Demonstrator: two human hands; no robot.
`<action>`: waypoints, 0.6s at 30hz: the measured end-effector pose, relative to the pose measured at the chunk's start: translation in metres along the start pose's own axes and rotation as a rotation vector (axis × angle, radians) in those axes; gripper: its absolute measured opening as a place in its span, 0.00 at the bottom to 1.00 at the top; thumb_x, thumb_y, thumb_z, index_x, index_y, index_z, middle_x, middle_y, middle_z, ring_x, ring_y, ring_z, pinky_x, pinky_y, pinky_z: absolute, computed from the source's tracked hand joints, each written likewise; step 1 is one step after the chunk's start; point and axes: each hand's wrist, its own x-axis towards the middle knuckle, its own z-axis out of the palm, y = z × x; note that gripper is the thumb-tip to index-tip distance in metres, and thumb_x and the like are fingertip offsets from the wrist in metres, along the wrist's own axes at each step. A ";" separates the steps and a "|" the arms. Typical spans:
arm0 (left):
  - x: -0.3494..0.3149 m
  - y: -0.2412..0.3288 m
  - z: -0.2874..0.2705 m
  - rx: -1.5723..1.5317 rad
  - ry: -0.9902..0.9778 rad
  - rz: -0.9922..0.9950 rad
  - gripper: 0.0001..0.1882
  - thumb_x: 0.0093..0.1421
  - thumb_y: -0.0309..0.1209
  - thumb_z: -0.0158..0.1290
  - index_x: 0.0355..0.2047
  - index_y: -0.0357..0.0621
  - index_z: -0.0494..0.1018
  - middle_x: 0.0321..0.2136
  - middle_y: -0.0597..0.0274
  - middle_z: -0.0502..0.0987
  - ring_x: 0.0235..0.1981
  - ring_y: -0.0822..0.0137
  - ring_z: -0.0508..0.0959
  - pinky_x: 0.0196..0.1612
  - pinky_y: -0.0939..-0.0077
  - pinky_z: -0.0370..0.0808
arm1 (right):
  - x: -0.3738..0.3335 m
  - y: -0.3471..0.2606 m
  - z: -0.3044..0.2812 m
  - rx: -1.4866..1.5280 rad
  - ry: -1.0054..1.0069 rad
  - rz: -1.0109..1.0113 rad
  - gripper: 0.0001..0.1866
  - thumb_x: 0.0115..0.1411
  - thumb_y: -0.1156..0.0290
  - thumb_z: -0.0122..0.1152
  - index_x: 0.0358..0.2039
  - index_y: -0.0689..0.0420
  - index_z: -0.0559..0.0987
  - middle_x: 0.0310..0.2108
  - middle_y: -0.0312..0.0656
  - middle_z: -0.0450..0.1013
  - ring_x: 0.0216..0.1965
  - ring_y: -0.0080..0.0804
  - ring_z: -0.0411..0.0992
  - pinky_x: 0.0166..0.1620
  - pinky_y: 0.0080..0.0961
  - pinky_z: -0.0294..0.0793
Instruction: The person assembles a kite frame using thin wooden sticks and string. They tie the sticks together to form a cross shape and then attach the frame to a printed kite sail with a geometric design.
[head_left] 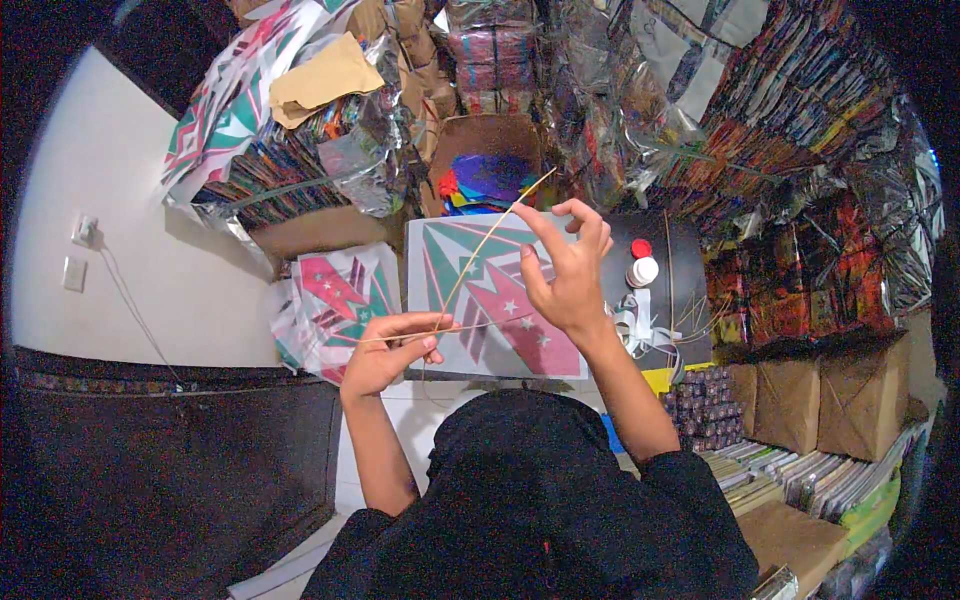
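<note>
Two thin bamboo sticks cross in my left hand (377, 362), pinched between its thumb and fingers. The longer stick (478, 255) slants up and to the right, slightly bowed. A thinner stick (492, 324) runs nearly level through the same grip. My right hand (572, 270) is raised near the upper part of the slanting stick, its thumb and fingers apart, the index fingertip at or against the stick. Below both hands lies a sheet (552, 350) printed with green and pink shapes and white stars, on a dark board (685, 250).
Right of the sheet are a white bottle (642, 271), a red cap (641, 248), coiled white strips (640, 325) and loose sticks (672, 280). More printed sheets (335, 300) lie left. A carton (485, 140) with coloured pieces stands ahead. Wrapped stacks (810, 90) crowd the back and right.
</note>
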 end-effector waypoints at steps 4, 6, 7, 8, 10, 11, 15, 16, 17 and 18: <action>-0.001 0.001 0.003 0.000 0.012 -0.001 0.19 0.62 0.21 0.56 0.53 0.30 0.74 0.46 0.49 0.81 0.38 0.69 0.81 0.40 0.75 0.81 | -0.006 -0.005 0.001 0.025 -0.005 -0.043 0.28 0.52 0.67 0.63 0.57 0.39 0.78 0.50 0.43 0.61 0.47 0.40 0.59 0.52 0.39 0.57; -0.003 -0.001 0.001 0.008 0.013 -0.004 0.19 0.61 0.21 0.56 0.53 0.30 0.74 0.46 0.49 0.81 0.39 0.69 0.81 0.40 0.75 0.81 | -0.009 -0.008 0.001 0.031 -0.012 -0.057 0.28 0.53 0.68 0.63 0.57 0.40 0.78 0.49 0.43 0.62 0.45 0.38 0.58 0.51 0.37 0.56; -0.004 -0.002 0.001 0.013 0.013 -0.005 0.19 0.61 0.20 0.56 0.53 0.30 0.74 0.46 0.49 0.81 0.39 0.69 0.81 0.39 0.75 0.81 | -0.010 -0.008 0.002 0.036 -0.015 -0.060 0.28 0.52 0.68 0.63 0.57 0.39 0.78 0.49 0.43 0.62 0.45 0.38 0.58 0.51 0.37 0.56; -0.005 -0.001 0.001 0.010 0.011 0.000 0.19 0.61 0.21 0.56 0.53 0.30 0.74 0.46 0.49 0.81 0.39 0.69 0.81 0.39 0.75 0.81 | -0.012 -0.008 0.003 0.039 -0.019 -0.062 0.29 0.52 0.68 0.63 0.57 0.39 0.78 0.49 0.43 0.62 0.45 0.38 0.58 0.51 0.37 0.56; -0.006 0.001 0.002 0.003 0.008 0.010 0.19 0.61 0.21 0.56 0.53 0.30 0.74 0.46 0.49 0.81 0.39 0.69 0.81 0.39 0.75 0.81 | -0.014 -0.008 0.003 0.040 -0.017 -0.066 0.29 0.52 0.68 0.63 0.58 0.39 0.77 0.49 0.43 0.62 0.45 0.38 0.58 0.51 0.37 0.56; -0.007 0.001 0.001 -0.002 0.006 0.015 0.19 0.61 0.21 0.56 0.53 0.30 0.74 0.46 0.48 0.81 0.38 0.69 0.81 0.39 0.75 0.81 | -0.014 -0.008 0.003 0.036 -0.013 -0.066 0.29 0.53 0.68 0.63 0.58 0.39 0.77 0.49 0.43 0.62 0.45 0.38 0.58 0.51 0.37 0.56; -0.008 -0.005 -0.001 0.003 -0.004 0.043 0.19 0.61 0.23 0.57 0.52 0.31 0.75 0.46 0.47 0.81 0.34 0.70 0.81 0.37 0.76 0.81 | -0.014 -0.003 0.000 0.007 0.011 -0.042 0.30 0.53 0.68 0.62 0.59 0.40 0.77 0.49 0.43 0.62 0.45 0.38 0.58 0.52 0.37 0.56; -0.008 -0.006 -0.002 0.012 -0.007 0.052 0.19 0.61 0.24 0.58 0.52 0.31 0.75 0.46 0.46 0.81 0.32 0.70 0.81 0.37 0.76 0.81 | -0.013 -0.002 -0.001 0.004 0.012 -0.030 0.30 0.53 0.67 0.62 0.60 0.39 0.76 0.49 0.43 0.62 0.46 0.39 0.58 0.52 0.38 0.56; -0.008 -0.005 -0.002 0.009 -0.015 0.054 0.19 0.61 0.24 0.57 0.52 0.31 0.75 0.45 0.47 0.81 0.33 0.71 0.81 0.37 0.77 0.80 | -0.013 0.000 -0.001 0.000 0.014 -0.018 0.31 0.53 0.67 0.62 0.60 0.38 0.75 0.50 0.43 0.61 0.47 0.41 0.58 0.52 0.39 0.56; -0.008 -0.005 -0.003 0.007 -0.024 0.056 0.19 0.61 0.23 0.57 0.53 0.31 0.75 0.45 0.47 0.81 0.33 0.71 0.80 0.37 0.77 0.80 | -0.012 0.002 -0.002 -0.005 0.015 -0.006 0.31 0.53 0.66 0.62 0.61 0.37 0.75 0.50 0.43 0.61 0.47 0.42 0.58 0.53 0.40 0.56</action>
